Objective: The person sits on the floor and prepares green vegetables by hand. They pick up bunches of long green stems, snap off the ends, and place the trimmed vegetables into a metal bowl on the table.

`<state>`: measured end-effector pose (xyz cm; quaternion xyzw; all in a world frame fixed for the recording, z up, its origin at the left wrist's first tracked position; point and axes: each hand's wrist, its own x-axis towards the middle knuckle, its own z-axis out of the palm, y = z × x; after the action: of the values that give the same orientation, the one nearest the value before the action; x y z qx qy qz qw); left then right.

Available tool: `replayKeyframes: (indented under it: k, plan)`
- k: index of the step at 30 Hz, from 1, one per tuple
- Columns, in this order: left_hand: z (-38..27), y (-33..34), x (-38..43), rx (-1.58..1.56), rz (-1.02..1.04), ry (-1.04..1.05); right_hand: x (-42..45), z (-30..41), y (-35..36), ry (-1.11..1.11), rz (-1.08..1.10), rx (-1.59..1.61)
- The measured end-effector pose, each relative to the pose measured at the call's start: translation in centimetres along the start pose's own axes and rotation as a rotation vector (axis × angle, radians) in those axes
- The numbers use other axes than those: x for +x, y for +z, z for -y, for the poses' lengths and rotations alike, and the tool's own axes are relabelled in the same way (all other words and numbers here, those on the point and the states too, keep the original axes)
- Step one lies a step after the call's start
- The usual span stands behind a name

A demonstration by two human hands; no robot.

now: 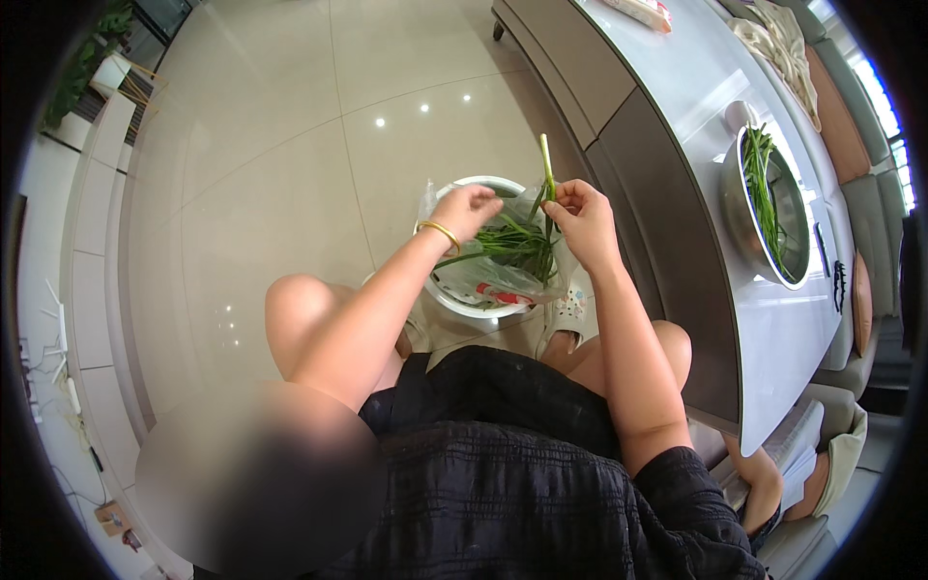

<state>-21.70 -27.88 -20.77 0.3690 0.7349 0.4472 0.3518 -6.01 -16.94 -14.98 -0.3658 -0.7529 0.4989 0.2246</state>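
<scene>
My right hand (583, 220) pinches a stalk of green leafy vegetable (547, 163), its pale end pointing up. To the left, my left hand (470, 210), with a gold-coloured bangle at the wrist, has its fingers apart and slightly blurred, with nothing seen in them. Both are above a round white basin (475, 310) on the floor between my feet. A clear plastic bag (464, 279) with red print lies in the basin, and a heap of long green stalks (518, 243) rests on it. The bag and stalks hide much of the basin's inside.
At the right, a long glossy-topped table (696, 109) holds a metal bowl (732, 192) of green stalks, a white cup (739, 114) and a package (641, 13). Another person's arm (761, 478) shows at lower right. A sofa (873, 210) stands beyond the table, and a low cabinet (94, 275) at left.
</scene>
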Motion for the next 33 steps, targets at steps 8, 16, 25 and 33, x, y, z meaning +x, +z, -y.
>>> replayKeyframes:
  k: [8, 16, 25, 33]
  plan:
    - [0.6, 0.1, -1.9, 0.629, 0.383, 0.02, -0.6, 0.7, -0.1, -0.037, -0.199, -0.337]
    - [1.9, -0.2, -1.9, 0.629, 0.543, -0.34, -0.1, 0.6, -0.5, -0.071, -0.205, -0.638]
    - [4.2, 0.9, -2.9, 1.01, 0.621, -0.372, 1.2, -0.2, -1.2, 0.1, 0.12, 0.364]
    - [-1.5, -0.6, -2.0, 0.655, 0.112, 0.08, 0.5, 1.0, -0.5, 0.21, 0.263, 0.74]
